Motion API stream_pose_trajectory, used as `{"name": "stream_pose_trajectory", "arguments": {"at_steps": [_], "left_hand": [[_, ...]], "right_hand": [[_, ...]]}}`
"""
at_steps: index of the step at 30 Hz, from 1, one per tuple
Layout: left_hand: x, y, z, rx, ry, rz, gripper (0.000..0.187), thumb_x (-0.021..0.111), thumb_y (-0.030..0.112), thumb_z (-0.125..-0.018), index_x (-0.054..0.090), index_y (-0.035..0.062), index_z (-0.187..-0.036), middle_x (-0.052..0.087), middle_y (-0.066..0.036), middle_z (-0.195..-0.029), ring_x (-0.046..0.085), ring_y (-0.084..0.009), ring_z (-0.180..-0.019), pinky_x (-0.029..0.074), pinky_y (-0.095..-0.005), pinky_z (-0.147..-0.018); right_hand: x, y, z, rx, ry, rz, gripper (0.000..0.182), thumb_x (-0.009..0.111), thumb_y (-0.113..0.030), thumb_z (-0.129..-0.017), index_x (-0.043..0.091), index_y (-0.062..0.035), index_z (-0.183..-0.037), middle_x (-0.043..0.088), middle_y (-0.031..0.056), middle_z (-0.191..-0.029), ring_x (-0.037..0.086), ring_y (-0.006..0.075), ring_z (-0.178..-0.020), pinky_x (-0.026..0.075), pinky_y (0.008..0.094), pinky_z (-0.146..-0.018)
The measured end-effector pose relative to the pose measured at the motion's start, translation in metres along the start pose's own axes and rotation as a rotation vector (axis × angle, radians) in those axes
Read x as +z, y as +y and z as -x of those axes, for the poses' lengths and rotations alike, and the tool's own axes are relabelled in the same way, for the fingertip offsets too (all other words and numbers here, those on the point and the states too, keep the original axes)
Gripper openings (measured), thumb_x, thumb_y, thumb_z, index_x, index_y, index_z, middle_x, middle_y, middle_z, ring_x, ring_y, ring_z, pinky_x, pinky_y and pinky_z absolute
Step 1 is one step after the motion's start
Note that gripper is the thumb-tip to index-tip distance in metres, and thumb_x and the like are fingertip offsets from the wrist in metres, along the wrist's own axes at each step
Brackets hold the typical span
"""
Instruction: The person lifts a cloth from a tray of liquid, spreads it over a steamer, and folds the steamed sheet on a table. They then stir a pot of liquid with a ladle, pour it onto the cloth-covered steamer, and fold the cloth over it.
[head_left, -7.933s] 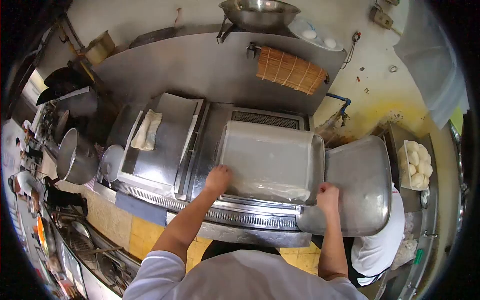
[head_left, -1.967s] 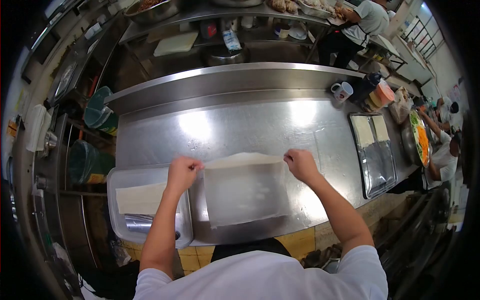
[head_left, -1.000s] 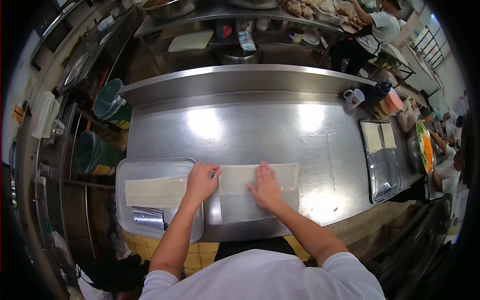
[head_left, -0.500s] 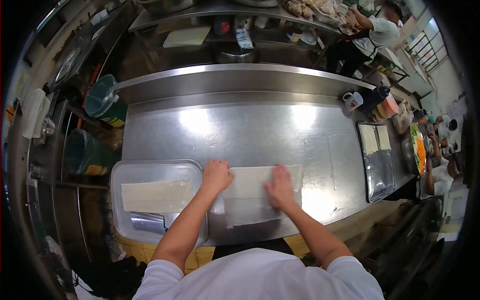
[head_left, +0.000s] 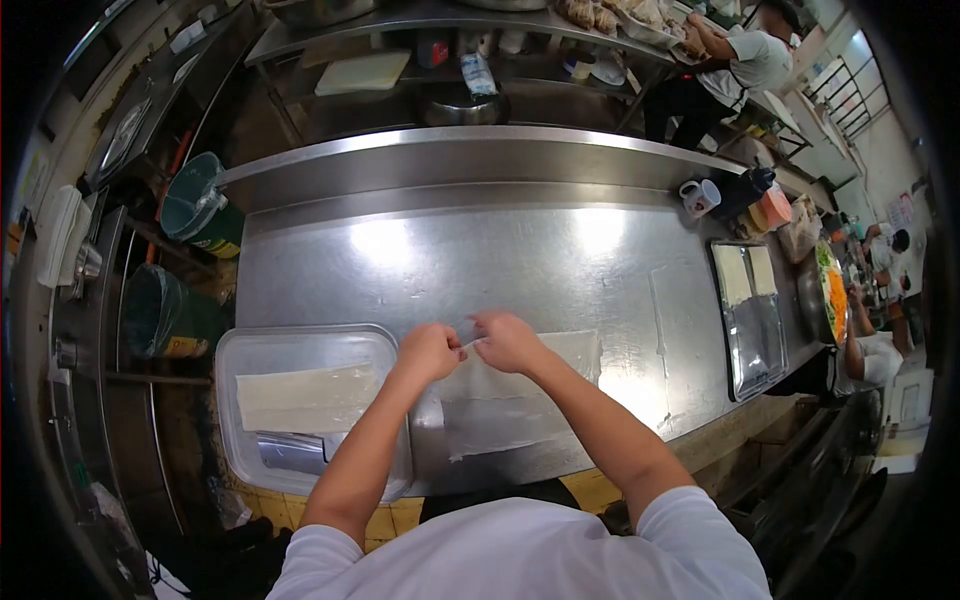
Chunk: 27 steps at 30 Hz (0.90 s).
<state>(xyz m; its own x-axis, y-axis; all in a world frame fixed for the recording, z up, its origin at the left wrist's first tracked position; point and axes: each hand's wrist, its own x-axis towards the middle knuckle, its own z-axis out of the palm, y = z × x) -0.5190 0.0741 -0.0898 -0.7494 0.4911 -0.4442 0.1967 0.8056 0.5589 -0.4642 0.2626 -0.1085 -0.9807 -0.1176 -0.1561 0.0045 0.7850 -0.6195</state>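
Observation:
A pale dough sheet (head_left: 570, 354) lies on the steel table in front of me, with clear plastic film (head_left: 510, 425) stretching from it toward the near edge. At the sheet's far left corner, my left hand (head_left: 430, 350) is closed in a pinch. My right hand (head_left: 508, 342) is beside it, fingers pinched too. A bit of whitish film shows between the two hands; its exact hold is partly hidden by the fingers. Left of my left forearm, a clear plastic tub (head_left: 228, 400) holds another pale dough sheet (head_left: 305, 398) with film on it.
A dark tray (head_left: 750, 345) with pale sheets lies on the right of the steel table (head_left: 480, 260). Behind it stand a mug (head_left: 700, 198) and dark bottle (head_left: 745, 192). A bowl of chopped vegetables (head_left: 830, 290) is farther right. Green bins (head_left: 195, 200) stand left. Co-workers are beyond.
My right hand has lifted from the right part of the dough sheet and moved left to meet my left hand at the corner. Its fingers have closed. My left hand stays put.

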Motion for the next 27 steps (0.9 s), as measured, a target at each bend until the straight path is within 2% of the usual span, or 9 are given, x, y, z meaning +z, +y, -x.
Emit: {"name": "stream_pose_trajectory", "arguments": {"at_steps": [2, 5, 8, 12, 15, 16, 19, 22, 27], "left_hand": [[-0.001, -0.003, 0.000, 0.036, -0.016, 0.050, 0.022, 0.081, 0.026, -0.083, 0.074, 0.0063, -0.088, 0.074, -0.016, -0.083, 0.070, -0.0309, -0.077, 0.054, -0.0423, -0.071], [-0.001, -0.014, -0.003, 0.070, -0.070, 0.138, 0.020, 0.080, 0.024, -0.085, 0.073, 0.0047, -0.088, 0.072, -0.013, -0.079, 0.067, -0.0241, -0.072, 0.053, -0.0401, -0.068], [0.007, -0.031, -0.017, 0.042, -0.150, 0.231, 0.020, 0.078, 0.022, -0.088, 0.071, 0.0029, -0.091, 0.070, -0.009, -0.078, 0.064, -0.0175, -0.070, 0.052, -0.0370, -0.064], [0.024, -0.051, -0.036, -0.024, -0.206, 0.411, 0.023, 0.078, 0.021, -0.090, 0.069, 0.0017, -0.097, 0.069, -0.005, -0.081, 0.061, -0.0142, -0.070, 0.050, -0.0333, -0.062], [0.025, -0.043, -0.037, -0.065, -0.220, 0.414, 0.024, 0.078, 0.022, -0.089, 0.072, 0.0017, -0.099, 0.070, -0.006, -0.081, 0.062, -0.0148, -0.070, 0.051, -0.0336, -0.063], [0.023, -0.037, -0.036, -0.078, -0.224, 0.387, 0.024, 0.079, 0.022, -0.088, 0.073, 0.0019, -0.100, 0.070, -0.007, -0.081, 0.063, -0.0153, -0.070, 0.052, -0.0341, -0.064], [0.014, -0.021, -0.031, -0.081, -0.222, 0.238, 0.026, 0.080, 0.024, -0.086, 0.078, 0.0027, -0.099, 0.073, -0.010, -0.082, 0.066, -0.0177, -0.073, 0.054, -0.0361, -0.067], [0.017, -0.020, -0.028, -0.030, -0.112, 0.120, 0.026, 0.081, 0.025, -0.083, 0.080, 0.0039, -0.097, 0.075, -0.015, -0.084, 0.069, -0.0205, -0.075, 0.055, -0.0368, -0.071], [0.006, -0.002, 0.017, -0.021, 0.018, 0.120, 0.026, 0.081, 0.024, -0.084, 0.080, 0.0042, -0.100, 0.076, -0.018, -0.088, 0.072, -0.0263, -0.079, 0.055, -0.0380, -0.076]], "right_hand": [[-0.003, -0.006, -0.024, -0.013, -0.351, -0.068, 0.032, 0.068, -0.015, -0.083, 0.072, -0.0015, -0.112, 0.073, 0.0237, -0.103, 0.069, 0.0386, -0.100, 0.054, 0.0468, -0.088], [-0.007, 0.018, -0.039, 0.101, -0.621, 0.010, 0.028, 0.066, -0.011, -0.077, 0.072, 0.0001, -0.102, 0.074, 0.0196, -0.094, 0.070, 0.0359, -0.095, 0.055, 0.0434, -0.083], [-0.040, 0.033, -0.037, 0.289, -0.881, 0.252, 0.034, 0.062, -0.009, -0.073, 0.073, -0.0015, -0.104, 0.075, 0.0173, -0.099, 0.070, 0.0312, -0.094, 0.055, 0.0408, -0.080], [-0.077, 0.086, 0.007, 0.196, -0.757, 0.427, 0.042, 0.071, -0.016, -0.077, 0.074, -0.0156, -0.119, 0.074, 0.0187, -0.103, 0.070, 0.0316, -0.097, 0.055, 0.0427, -0.085], [-0.099, 0.103, 0.039, 0.278, -0.647, 0.514, 0.042, 0.073, -0.021, -0.080, 0.074, -0.0192, -0.122, 0.074, 0.0172, -0.103, 0.069, 0.0334, -0.099, 0.054, 0.0446, -0.092], [-0.095, 0.113, 0.047, 0.219, -0.542, 0.639, 0.033, 0.068, -0.018, -0.083, 0.075, -0.0169, -0.115, 0.074, 0.0153, -0.103, 0.068, 0.0328, -0.101, 0.053, 0.0448, -0.092], [-0.103, 0.114, 0.067, 0.153, -0.377, 0.552, 0.028, 0.066, -0.012, -0.084, 0.078, -0.0172, -0.109, 0.074, 0.0151, -0.103, 0.070, 0.0354, -0.101, 0.057, 0.0467, -0.086], [-0.099, 0.124, 0.071, 0.249, -0.418, 0.538, 0.021, 0.063, -0.011, -0.086, 0.077, -0.0128, -0.101, 0.074, 0.0160, -0.101, 0.070, 0.0370, -0.097, 0.056, 0.0480, -0.085], [-0.107, 0.122, 0.102, 0.192, -0.171, 0.412, 0.016, 0.062, -0.011, -0.085, 0.076, -0.0084, -0.092, 0.073, 0.0187, -0.096, 0.069, 0.0386, -0.094, 0.056, 0.0483, -0.083]]}}
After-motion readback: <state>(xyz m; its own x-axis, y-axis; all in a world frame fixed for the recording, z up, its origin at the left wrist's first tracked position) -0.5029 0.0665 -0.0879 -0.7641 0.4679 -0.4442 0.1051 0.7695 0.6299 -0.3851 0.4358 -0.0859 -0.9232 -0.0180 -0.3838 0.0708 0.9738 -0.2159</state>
